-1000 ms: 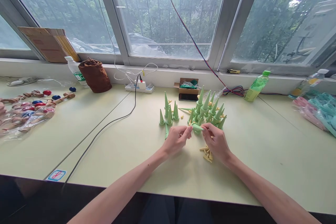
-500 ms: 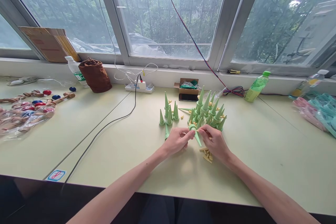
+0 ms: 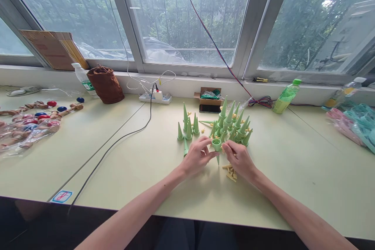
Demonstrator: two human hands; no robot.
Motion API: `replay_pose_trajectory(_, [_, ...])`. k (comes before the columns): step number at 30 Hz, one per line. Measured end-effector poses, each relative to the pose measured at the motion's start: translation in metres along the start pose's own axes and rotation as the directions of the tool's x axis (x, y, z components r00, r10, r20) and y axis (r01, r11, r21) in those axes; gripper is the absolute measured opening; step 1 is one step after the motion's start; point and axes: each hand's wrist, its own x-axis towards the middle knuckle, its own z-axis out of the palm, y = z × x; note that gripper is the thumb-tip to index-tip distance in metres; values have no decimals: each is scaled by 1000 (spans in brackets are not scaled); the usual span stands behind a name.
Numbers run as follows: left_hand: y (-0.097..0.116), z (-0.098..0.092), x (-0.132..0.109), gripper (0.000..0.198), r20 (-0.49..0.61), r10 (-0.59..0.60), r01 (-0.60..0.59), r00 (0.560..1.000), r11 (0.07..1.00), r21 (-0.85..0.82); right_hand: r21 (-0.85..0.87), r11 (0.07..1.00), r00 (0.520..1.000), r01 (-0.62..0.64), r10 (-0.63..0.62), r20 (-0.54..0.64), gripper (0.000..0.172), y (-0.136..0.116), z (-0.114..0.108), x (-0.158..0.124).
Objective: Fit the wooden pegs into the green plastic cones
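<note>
My left hand (image 3: 200,154) grips a green plastic cone (image 3: 216,145) by its side. The cone is turned over, its open round base facing up toward me and its tip pointing down. Close on its right, my right hand (image 3: 238,157) is closed in a pinch; a bit of yellow shows by the fingertips, too small to name. Below that hand lies a little pile of yellow plastic pieces (image 3: 231,174). Behind both hands stands a cluster of green cones (image 3: 230,119) with yellow bits among them. A smaller group of cones (image 3: 189,129) stands to the left.
At the back are an opened cardboard box (image 3: 209,93), a dark phone (image 3: 210,108), a power strip (image 3: 155,98) and a green bottle (image 3: 287,95). A black cable (image 3: 124,135) crosses the table. Bagged wooden toys (image 3: 27,127) lie left, pastel plastic items (image 3: 351,125) right.
The cone in my left hand has turned so that its open base now faces up and its tip points down. My left fingers have shifted around it; my right hand has barely moved.
</note>
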Motion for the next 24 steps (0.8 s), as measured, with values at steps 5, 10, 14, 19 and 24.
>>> replay_pose_trajectory(5, [-2,1,0,26,-35,34,-33,999,999,27,9,1000,1000,2,-2,-7,37,-1,0,-1])
replay_pose_trajectory(10, [4,2,0,35,-64,-60,57,996,997,-54,28,1000,1000,6,-5,-23,35,-2,1,-1])
replay_pose_trajectory(14, [10,1,0,32,-56,-160,148,985,973,-177,45,999,999,-5,7,-48,32,-5,1,-1])
replay_pose_trajectory(19, [10,0,4,51,50,-279,275,959,870,-410,57,998,997,-18,22,-74,31,-7,0,-1])
replay_pose_trajectory(24, [7,-2,6,71,235,-382,449,894,753,-482,26,1000,1000,9,-8,-22,32,-8,0,0])
